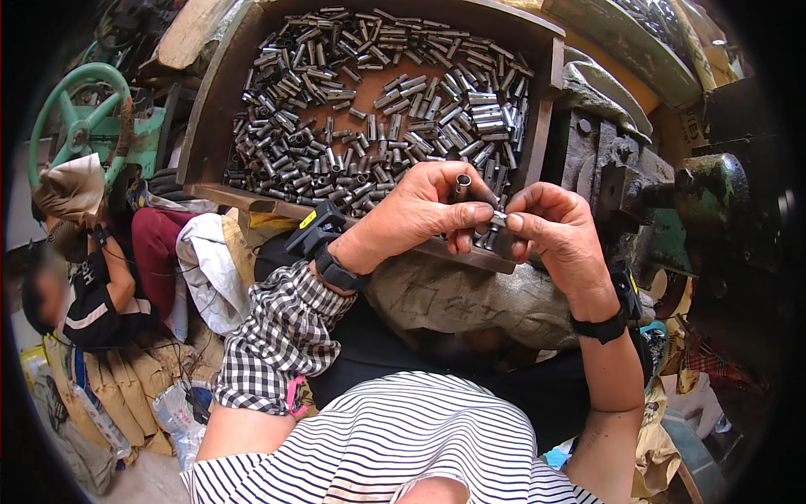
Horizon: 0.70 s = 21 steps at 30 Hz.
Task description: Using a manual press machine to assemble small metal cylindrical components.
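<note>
My left hand point(424, 210) is closed, with a short metal tube point(463, 181) sticking up between its curled fingers. Its thumb and fingertips also touch a small shiny metal part point(498, 218). From the other side, my right hand point(556, 225) pinches that same part between thumb and forefinger; its exact shape is mostly covered by the fingers. Both hands meet over the near right edge of a wooden tray point(206, 109). Inside the tray lie many short metal tubes point(294, 139), loosely heaped, with some lined up at the right.
A dark, greasy machine point(714, 210) stands close on the right. Grey cloth point(470, 298) hangs below the tray's near edge. At far left are a green handwheel point(80, 126) and a seated person point(105, 286). Sacks and cloths point(126, 395) lie at lower left.
</note>
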### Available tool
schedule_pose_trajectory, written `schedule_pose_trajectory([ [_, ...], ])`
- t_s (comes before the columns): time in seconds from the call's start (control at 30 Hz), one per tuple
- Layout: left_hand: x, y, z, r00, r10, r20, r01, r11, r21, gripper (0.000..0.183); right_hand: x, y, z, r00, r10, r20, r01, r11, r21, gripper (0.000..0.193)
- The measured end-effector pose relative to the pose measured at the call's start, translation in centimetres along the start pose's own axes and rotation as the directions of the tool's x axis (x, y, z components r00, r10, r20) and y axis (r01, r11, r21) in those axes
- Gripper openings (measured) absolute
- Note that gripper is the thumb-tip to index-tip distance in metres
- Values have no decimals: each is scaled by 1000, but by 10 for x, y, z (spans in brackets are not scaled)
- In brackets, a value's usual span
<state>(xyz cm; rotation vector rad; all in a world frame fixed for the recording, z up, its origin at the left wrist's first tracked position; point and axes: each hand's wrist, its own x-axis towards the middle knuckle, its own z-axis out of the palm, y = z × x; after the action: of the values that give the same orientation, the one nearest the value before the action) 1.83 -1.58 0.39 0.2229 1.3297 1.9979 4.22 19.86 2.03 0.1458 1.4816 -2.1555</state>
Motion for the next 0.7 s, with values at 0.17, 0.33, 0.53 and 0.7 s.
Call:
schedule_pose_trajectory([
  [0.17, -2, -3, 10, 985, 173, -9, -166, 957, 237, 14, 2, -3, -8, 991, 114, 76, -125, 981, 146, 12],
  [0.33, -2, 2, 8, 997, 54, -49, -49, 994, 99, 15, 2, 7, 2, 987, -152, -57, 147, 985, -85, 15],
  [0.53, 0, -1, 8, 988, 76, -137, -67, 996, 66, 18, 0, 3, 3, 997, 35, -72, -39, 997, -62, 20],
  [0.7, 0, 3, 7, 999, -30, -18, 32, 994, 108, 20, -1, 2, -2, 999, 26, 25, -24, 997, -67, 19],
])
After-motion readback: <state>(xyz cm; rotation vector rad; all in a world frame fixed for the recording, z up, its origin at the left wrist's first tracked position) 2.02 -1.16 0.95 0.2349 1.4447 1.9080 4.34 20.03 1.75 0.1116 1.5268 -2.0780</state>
